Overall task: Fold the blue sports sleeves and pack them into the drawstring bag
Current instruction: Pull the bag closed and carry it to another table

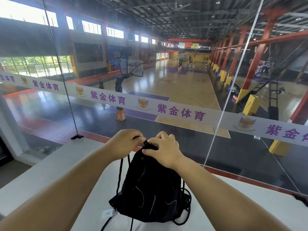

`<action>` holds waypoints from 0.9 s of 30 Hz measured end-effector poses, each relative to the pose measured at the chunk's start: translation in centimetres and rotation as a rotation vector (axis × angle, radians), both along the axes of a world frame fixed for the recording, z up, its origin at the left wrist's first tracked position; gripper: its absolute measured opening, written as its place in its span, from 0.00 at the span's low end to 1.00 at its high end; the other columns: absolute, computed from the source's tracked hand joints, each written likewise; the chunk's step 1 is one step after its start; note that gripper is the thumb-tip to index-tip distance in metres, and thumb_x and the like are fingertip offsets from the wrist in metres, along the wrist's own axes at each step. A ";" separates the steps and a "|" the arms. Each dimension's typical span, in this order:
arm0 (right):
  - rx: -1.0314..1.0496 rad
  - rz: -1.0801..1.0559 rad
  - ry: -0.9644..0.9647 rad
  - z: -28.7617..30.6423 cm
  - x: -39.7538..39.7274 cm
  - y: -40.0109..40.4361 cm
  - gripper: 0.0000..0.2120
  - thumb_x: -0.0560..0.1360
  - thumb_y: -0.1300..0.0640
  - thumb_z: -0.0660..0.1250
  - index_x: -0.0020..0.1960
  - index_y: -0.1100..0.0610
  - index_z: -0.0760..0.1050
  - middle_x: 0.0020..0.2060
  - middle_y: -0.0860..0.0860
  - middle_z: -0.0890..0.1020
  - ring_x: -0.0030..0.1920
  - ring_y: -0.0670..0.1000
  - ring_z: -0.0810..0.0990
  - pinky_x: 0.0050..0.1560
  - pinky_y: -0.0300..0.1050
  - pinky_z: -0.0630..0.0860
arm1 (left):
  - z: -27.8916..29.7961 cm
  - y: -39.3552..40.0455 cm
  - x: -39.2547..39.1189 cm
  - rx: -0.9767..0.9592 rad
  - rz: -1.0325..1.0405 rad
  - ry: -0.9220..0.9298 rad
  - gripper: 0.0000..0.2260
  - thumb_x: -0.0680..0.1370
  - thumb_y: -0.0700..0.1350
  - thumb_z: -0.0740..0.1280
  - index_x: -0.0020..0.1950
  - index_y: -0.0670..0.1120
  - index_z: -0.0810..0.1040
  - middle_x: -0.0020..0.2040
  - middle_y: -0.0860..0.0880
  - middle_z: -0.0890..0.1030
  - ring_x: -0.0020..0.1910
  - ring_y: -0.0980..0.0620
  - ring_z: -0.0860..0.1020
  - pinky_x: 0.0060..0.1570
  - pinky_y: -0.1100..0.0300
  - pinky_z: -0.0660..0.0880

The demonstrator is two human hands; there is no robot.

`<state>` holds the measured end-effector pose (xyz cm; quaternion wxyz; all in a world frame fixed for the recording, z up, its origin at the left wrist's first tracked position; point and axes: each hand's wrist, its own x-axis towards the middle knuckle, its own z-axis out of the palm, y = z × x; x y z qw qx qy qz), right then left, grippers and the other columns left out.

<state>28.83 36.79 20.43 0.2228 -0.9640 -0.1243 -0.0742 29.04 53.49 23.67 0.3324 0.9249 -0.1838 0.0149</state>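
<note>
the black drawstring bag [150, 185] was stood upright on the white table [233, 205], its gathered mouth held at top. a cord was pinched by the left hand [126, 144], the neck was clamped by the right hand [165, 150], prob. to cinch it. contents couldn't be seen; no blue sleeves in view, likely inside.
</note>
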 end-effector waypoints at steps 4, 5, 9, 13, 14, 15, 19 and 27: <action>-0.108 -0.022 -0.063 -0.8 -0.2 -1.2 0.13 0.76 0.42 0.57 0.56 0.42 0.77 0.51 0.45 0.72 0.52 0.51 0.64 0.60 0.50 0.65 | -0.3 1.8 0.1 -0.051 0.151 -0.107 0.10 0.80 0.44 0.61 0.40 0.49 0.77 0.36 0.57 0.75 0.35 0.60 0.73 0.36 0.71 0.64; -0.164 -0.027 -0.072 -1.0 -0.3 -1.8 0.14 0.76 0.43 0.56 0.57 0.42 0.76 0.52 0.45 0.72 0.53 0.51 0.65 0.59 0.50 0.66 | -0.6 2.4 0.2 -0.041 0.186 -0.125 0.10 0.80 0.44 0.61 0.43 0.46 0.80 0.38 0.56 0.76 0.37 0.59 0.73 0.37 0.72 0.63; -0.311 -0.034 -0.072 -1.2 -0.8 -3.5 0.15 0.77 0.44 0.55 0.60 0.44 0.73 0.55 0.47 0.73 0.56 0.54 0.68 0.56 0.50 0.68 | -2.3 3.9 0.9 -0.044 0.306 -0.126 0.11 0.80 0.44 0.61 0.46 0.42 0.81 0.44 0.49 0.80 0.43 0.53 0.75 0.37 0.70 0.64; -0.217 0.089 -0.060 -0.6 -0.5 -2.9 0.13 0.77 0.47 0.59 0.57 0.50 0.75 0.52 0.49 0.77 0.52 0.51 0.68 0.55 0.48 0.70 | -4.1 3.1 1.4 0.080 0.284 -0.041 0.04 0.78 0.47 0.63 0.47 0.49 0.76 0.52 0.46 0.79 0.51 0.47 0.75 0.50 0.54 0.72; -0.185 0.106 -0.057 -0.5 -0.4 -2.8 0.12 0.77 0.48 0.60 0.57 0.51 0.76 0.52 0.48 0.77 0.51 0.50 0.68 0.55 0.48 0.70 | -4.1 2.7 1.0 0.160 0.246 -0.025 0.09 0.77 0.49 0.64 0.56 0.50 0.75 0.57 0.47 0.76 0.58 0.45 0.73 0.57 0.50 0.71; -0.160 0.119 -0.056 -0.4 -0.3 -2.6 0.12 0.77 0.48 0.61 0.56 0.51 0.76 0.50 0.48 0.77 0.50 0.49 0.68 0.55 0.47 0.70 | -4.2 2.2 0.7 0.216 0.192 -0.003 0.18 0.75 0.50 0.66 0.64 0.51 0.71 0.62 0.48 0.73 0.63 0.44 0.69 0.63 0.48 0.68; -0.100 0.158 -0.041 -0.6 0.0 -1.8 0.11 0.76 0.47 0.65 0.55 0.50 0.79 0.45 0.45 0.76 0.48 0.47 0.68 0.52 0.46 0.70 | -4.4 0.3 0.2 0.148 -0.016 0.075 0.20 0.71 0.49 0.67 0.62 0.47 0.76 0.59 0.48 0.78 0.57 0.48 0.76 0.60 0.50 0.73; -0.101 0.094 -0.048 -0.6 0.6 -1.5 0.12 0.75 0.47 0.65 0.56 0.48 0.79 0.49 0.47 0.79 0.50 0.49 0.70 0.53 0.48 0.72 | -4.2 -1.2 1.0 -0.167 0.089 0.121 0.08 0.77 0.40 0.61 0.40 0.45 0.77 0.36 0.48 0.76 0.33 0.51 0.74 0.38 0.55 0.72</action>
